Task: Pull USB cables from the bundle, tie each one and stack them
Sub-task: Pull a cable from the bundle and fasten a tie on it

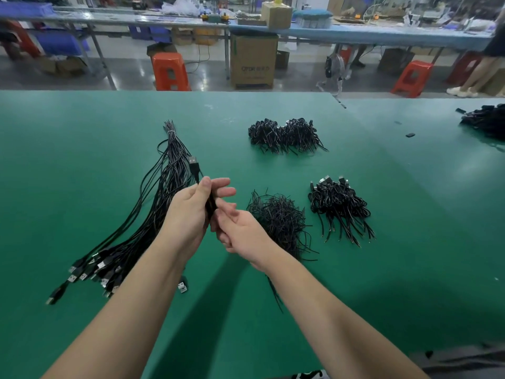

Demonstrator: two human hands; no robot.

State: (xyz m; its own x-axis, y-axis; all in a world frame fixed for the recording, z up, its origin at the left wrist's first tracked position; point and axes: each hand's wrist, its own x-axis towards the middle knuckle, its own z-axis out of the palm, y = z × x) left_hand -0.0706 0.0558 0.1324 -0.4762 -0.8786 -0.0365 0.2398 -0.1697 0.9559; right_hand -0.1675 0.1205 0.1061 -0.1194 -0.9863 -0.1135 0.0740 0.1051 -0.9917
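1. Gripping a folded USB cable [210,205] above the green table [82,160], the left hand [191,212] clasps it; the right hand [237,228] pinches its lower end.
2. The bundle [153,203] lies left; tied stacks [340,206] sit right.

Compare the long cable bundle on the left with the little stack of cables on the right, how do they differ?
The cable bundle lies stretched out long, its wire ends banded together at the far end; the stack of tied cables is short coiled loops heaped together. The bundle's USB plugs fan out near the person; the stack's plugs sit at its far side. Both are black and lie on the green table.
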